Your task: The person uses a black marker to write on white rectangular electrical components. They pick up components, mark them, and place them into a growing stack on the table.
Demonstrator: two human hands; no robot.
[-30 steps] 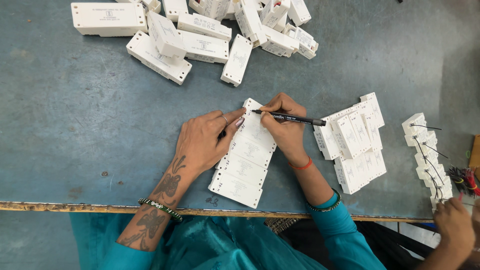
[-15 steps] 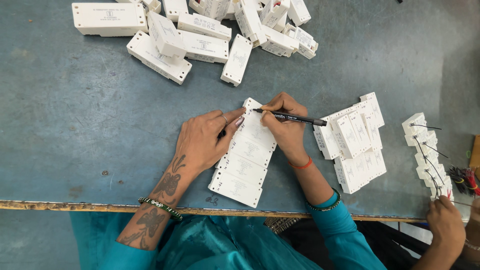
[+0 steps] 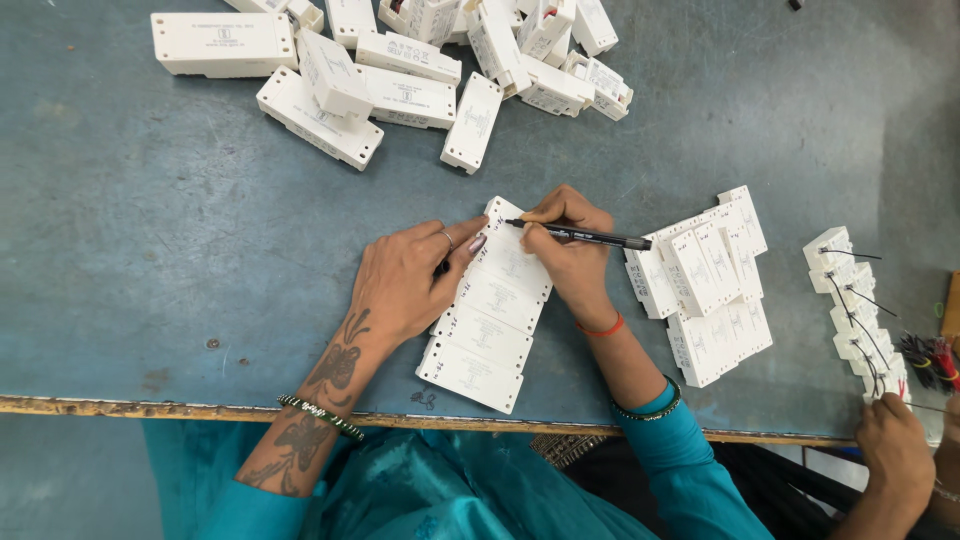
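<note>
White plastic casings (image 3: pixel 487 315) are sitting in a row near the table (image 3: pixel 150 250) edge, pretty much where they were a second ago. My left hand (image 3: pixel 405 280) is lying flat, fingers spread, pinning them down, while my right hand (image 3: pixel 570 250) is pinching a black pen (image 3: pixel 580 236) over the top one, barely shifted.

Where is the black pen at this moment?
In the head view, the black pen is in the right hand, just right of centre, its tip on the far end of the row of white boxes that the left hand touches.
</note>
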